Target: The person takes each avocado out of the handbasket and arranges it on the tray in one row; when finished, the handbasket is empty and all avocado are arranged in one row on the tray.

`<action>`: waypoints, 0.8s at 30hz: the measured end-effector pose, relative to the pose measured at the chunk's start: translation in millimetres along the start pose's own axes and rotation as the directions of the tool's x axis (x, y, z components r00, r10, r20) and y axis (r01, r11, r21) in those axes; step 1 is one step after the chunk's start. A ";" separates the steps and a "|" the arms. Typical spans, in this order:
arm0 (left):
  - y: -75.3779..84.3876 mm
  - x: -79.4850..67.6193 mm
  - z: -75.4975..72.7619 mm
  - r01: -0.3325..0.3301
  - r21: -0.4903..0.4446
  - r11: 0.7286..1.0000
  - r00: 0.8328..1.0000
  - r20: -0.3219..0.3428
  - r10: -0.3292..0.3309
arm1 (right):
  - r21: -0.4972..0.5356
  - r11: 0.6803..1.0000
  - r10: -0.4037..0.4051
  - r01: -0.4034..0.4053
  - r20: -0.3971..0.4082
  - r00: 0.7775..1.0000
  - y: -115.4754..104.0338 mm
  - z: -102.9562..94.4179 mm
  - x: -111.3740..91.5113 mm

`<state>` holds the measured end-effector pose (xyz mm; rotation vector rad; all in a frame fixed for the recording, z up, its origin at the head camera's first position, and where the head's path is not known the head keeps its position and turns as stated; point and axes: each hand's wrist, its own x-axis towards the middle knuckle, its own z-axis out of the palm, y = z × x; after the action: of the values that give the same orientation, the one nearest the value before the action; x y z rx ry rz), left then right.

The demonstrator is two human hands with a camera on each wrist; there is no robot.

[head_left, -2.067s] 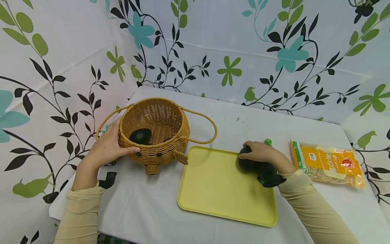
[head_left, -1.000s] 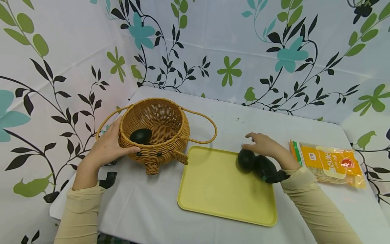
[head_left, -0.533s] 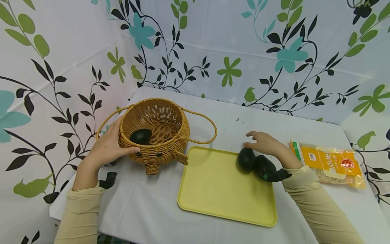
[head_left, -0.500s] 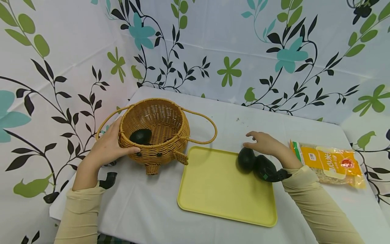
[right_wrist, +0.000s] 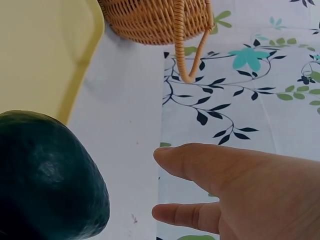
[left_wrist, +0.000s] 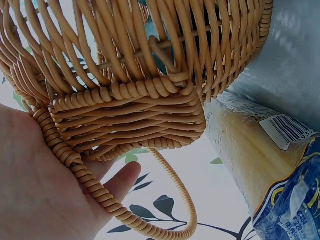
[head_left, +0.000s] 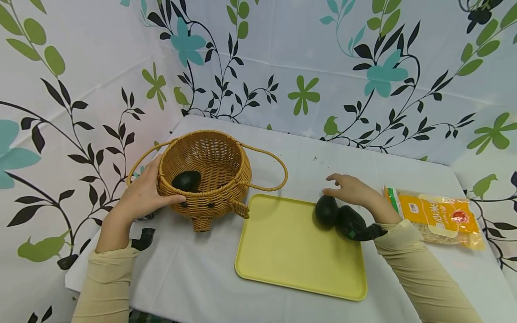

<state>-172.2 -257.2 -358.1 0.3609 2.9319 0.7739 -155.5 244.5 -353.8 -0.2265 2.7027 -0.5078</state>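
The right hand (head_left: 350, 192), fingers parted and holding nothing, hovers beside the avocado (head_left: 325, 211) near the far right corner of the tray (head_left: 299, 255), where a careless brush could roll it off, while the left hand (head_left: 139, 190), spread against the basket (head_left: 226, 197), could tip that by pressing.

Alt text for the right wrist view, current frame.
The person's right hand, holding nothing, extends in from the lower right, with a visible gap to a dark green, avocado-like fruit at lower left. A yellow tray fills the upper left, a wicker basket is cut off at the top, and leaf-patterned cloth covers the right.
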 end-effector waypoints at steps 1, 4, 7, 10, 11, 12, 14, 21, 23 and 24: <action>-0.1 0.1 0.0 0.000 0.003 1.000 1.000 0.000 0.000 | 0.000 1.000 0.001 -0.001 0.000 1.000 -0.1 -0.4 -0.1; -0.2 0.2 -0.1 0.002 0.008 1.000 1.000 0.000 -0.002 | -0.001 1.000 -0.001 0.001 -0.001 1.000 -0.4 -1.9 -0.5; 0.1 0.1 -0.3 0.004 0.012 1.000 1.000 -0.001 -0.004 | 0.005 1.000 0.003 -0.003 -0.004 1.000 -0.6 -4.0 -0.8; 0.6 -0.2 -0.5 0.003 0.007 1.000 1.000 -0.001 -0.003 | 0.006 1.000 0.003 -0.003 -0.011 1.000 -1.8 -6.5 -0.6; 0.7 -0.3 -0.6 0.003 0.007 1.000 1.000 -0.001 -0.003 | 0.005 1.000 0.004 -0.003 -0.013 1.000 -2.2 -7.4 -0.3; 0.8 -0.5 -0.7 0.004 0.006 1.000 1.000 0.000 -0.004 | 0.004 1.000 0.003 -0.003 -0.013 1.000 -2.7 -8.4 -0.1; 0.9 -0.6 -0.7 0.003 0.004 1.000 1.000 0.000 -0.003 | 0.000 1.000 0.001 -0.001 -0.015 1.000 -4.3 -10.5 0.4; 0.7 -0.9 -0.7 0.000 -0.001 1.000 1.000 0.000 0.000 | -0.005 1.000 -0.001 0.001 -0.020 1.000 -11.5 -17.7 0.6; 0.6 -0.8 -0.7 0.000 0.000 1.000 1.000 0.000 0.000 | -0.006 1.000 0.000 0.000 -0.022 1.000 -13.3 -19.2 0.8; 0.5 -0.8 -0.6 0.000 0.001 1.000 1.000 0.000 0.000 | -0.006 1.000 0.000 0.000 -0.023 1.000 -14.2 -19.8 1.0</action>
<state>-171.4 -257.3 -357.3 0.3611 2.9327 0.7732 -163.0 237.5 -331.7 -0.2236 2.7270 -0.5054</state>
